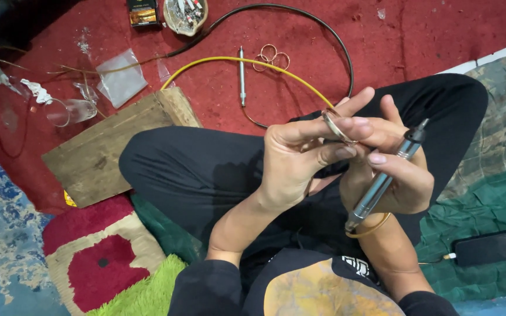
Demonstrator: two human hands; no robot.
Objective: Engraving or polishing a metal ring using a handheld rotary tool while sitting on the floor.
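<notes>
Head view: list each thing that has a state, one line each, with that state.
Ring: pinched in left hand fingers.
Metal handpiece: gripped in right hand, tip up.
Yellow cable: curved, on carpet.
Spare rings: lying loose.
Phone: plugged in, screen dark.
Wooden board: flat.

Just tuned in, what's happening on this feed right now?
A person sits cross-legged on a red carpet. The left hand pinches a thin metal ring between its fingertips. The right hand grips a silver pen-shaped tool on a yellow cord, its tip pointing up beside the ring. A second such tool, three spare rings and a wooden board lie on the carpet.
</notes>
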